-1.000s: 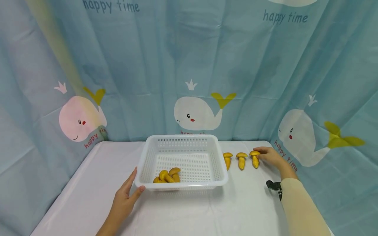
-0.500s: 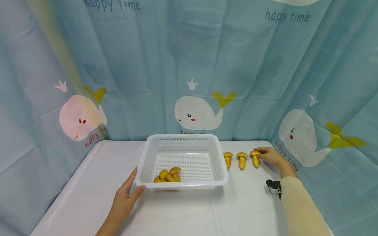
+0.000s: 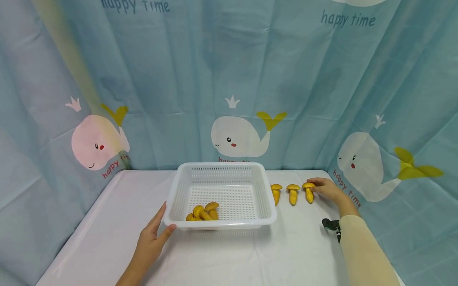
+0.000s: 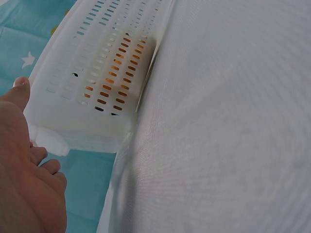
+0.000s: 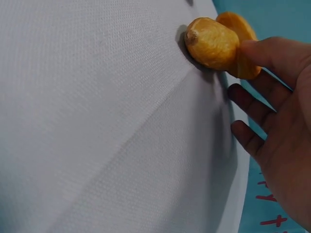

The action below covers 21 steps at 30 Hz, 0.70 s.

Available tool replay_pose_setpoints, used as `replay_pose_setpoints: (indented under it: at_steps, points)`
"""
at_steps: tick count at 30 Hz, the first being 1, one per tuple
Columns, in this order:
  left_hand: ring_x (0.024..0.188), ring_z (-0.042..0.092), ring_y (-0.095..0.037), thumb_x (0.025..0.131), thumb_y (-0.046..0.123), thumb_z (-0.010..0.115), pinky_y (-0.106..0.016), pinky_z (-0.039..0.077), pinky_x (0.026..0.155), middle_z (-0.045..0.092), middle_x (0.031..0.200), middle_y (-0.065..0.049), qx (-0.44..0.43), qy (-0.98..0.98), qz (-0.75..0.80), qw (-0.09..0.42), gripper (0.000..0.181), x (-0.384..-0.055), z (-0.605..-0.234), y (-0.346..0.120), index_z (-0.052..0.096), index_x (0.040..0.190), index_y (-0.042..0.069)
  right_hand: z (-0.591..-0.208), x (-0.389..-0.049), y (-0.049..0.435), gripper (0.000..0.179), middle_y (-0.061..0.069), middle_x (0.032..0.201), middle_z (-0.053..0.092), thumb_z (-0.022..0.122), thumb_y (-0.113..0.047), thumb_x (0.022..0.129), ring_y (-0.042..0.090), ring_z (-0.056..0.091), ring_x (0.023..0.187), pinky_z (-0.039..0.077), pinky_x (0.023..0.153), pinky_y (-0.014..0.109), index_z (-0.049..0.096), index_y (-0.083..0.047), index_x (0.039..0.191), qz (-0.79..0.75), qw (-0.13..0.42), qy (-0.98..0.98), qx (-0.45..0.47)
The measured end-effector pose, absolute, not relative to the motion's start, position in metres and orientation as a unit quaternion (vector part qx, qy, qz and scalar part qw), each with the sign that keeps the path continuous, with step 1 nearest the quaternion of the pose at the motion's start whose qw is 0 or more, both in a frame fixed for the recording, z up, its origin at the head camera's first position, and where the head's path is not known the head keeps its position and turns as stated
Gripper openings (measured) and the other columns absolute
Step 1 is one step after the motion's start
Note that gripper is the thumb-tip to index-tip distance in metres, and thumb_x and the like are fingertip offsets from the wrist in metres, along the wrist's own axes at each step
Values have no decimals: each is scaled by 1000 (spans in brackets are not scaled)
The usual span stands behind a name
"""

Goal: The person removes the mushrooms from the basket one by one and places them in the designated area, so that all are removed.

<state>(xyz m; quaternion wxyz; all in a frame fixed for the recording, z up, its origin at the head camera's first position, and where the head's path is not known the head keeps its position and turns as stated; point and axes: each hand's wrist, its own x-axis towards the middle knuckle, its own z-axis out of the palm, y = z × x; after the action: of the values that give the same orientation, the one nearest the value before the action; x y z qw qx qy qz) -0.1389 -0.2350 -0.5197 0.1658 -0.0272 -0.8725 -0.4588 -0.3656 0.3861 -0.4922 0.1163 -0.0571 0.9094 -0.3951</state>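
In the head view, my left hand (image 3: 149,243) rests against the near left corner of a white plastic basket (image 3: 220,224), thumb at the front and fingers extended along the side. The left wrist view shows its thumb (image 4: 20,90) at the basket's slotted wall (image 4: 99,73). On the right, my right hand (image 3: 326,188) pinches a yellow mushroom (image 3: 309,193) by its cap end. In the right wrist view, the thumb lies on this mushroom (image 5: 211,43) near the cap, while the lower fingers (image 5: 249,104) stay off it.
Several yellow-brown mushrooms (image 3: 203,213) lie inside the basket at its near left. Two more mushrooms, one (image 3: 293,194) in the middle and one (image 3: 276,194) beside the basket, complete a row. A small black object (image 3: 331,225) lies near the right sleeve. A blue curtain (image 3: 171,99) backs the white table (image 3: 218,262).
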Motion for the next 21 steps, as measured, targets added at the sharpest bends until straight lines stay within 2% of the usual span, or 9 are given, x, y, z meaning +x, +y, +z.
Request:
replay_pose_setpoints:
  at_steps: [3, 8, 12, 16, 21]
  points:
    - [152, 30, -27, 96, 31, 73, 0, 24, 102, 28, 167, 5, -26, -873, -458, 165, 81, -139, -519, -235, 26, 162, 36, -492, -364, 386, 51, 29, 151, 47, 61, -16, 103, 46, 44, 137, 36, 116, 62, 48, 3, 149, -396, 113, 909, -57]
    - [152, 29, -21, 96, 31, 74, -1, 25, 102, 29, 166, 5, -27, -873, -456, 168, 81, -140, -516, -233, 26, 161, 39, -489, -362, 387, 52, 29, 152, 45, 61, -15, 102, 48, 40, 139, 35, 116, 63, 48, 2, 149, -398, 102, 910, -57]
    - [151, 29, -18, 96, 29, 73, -1, 25, 103, 29, 166, 4, -30, -873, -456, 171, 80, -140, -517, -233, 28, 162, 32, -486, -360, 387, 52, 29, 154, 42, 62, -20, 103, 49, 37, 140, 36, 113, 67, 49, -1, 149, -383, 77, 918, -62]
    - [152, 30, -21, 97, 29, 73, -1, 25, 102, 30, 167, 0, -31, -874, -455, 170, 79, -139, -519, -234, 29, 163, 27, -478, -356, 382, 51, 31, 153, 40, 62, -24, 104, 51, 36, 139, 35, 110, 70, 51, -3, 149, -367, 44, 927, -66]
    - [150, 30, -16, 97, 29, 73, 0, 25, 101, 30, 166, -1, -32, -875, -451, 173, 80, -138, -520, -234, 29, 163, 28, -466, -346, 371, 52, 32, 154, 39, 61, -27, 105, 52, 35, 141, 34, 110, 71, 50, -6, 151, -363, 23, 929, -60]
